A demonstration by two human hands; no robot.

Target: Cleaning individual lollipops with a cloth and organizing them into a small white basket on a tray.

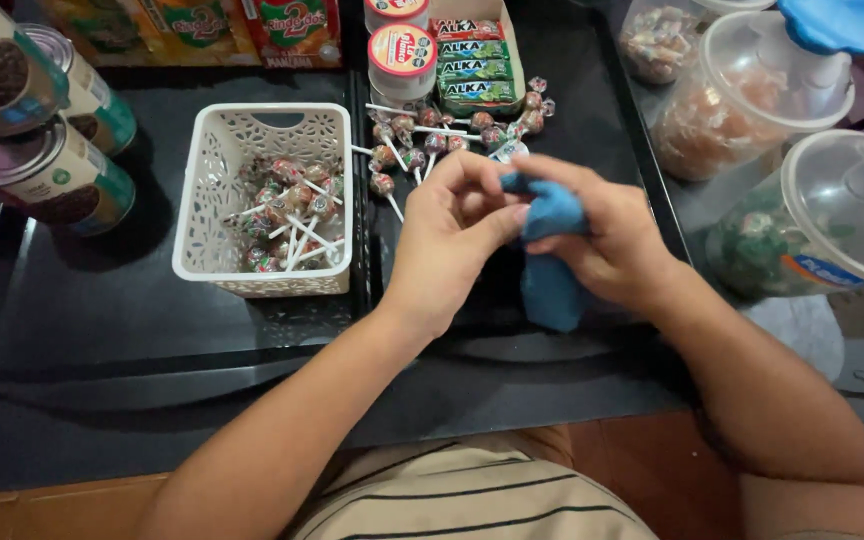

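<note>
Blue cloth [552,285], white lattice-patterned basket [214,262], glossy black table [102,310]

A white basket [214,200] sits on the black table [102,300], with lollipops [292,215] inside it. Left of the basket lie three cans [47,125]. Right of the basket, more lollipops [422,140] lie loose. Far right of the basket stand clear candy jars [752,90].

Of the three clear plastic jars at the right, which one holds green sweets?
The nearest jar, lowest at the right edge: green sweets show through its wall. The two jars behind hold orange and pale mixed sweets.
</note>
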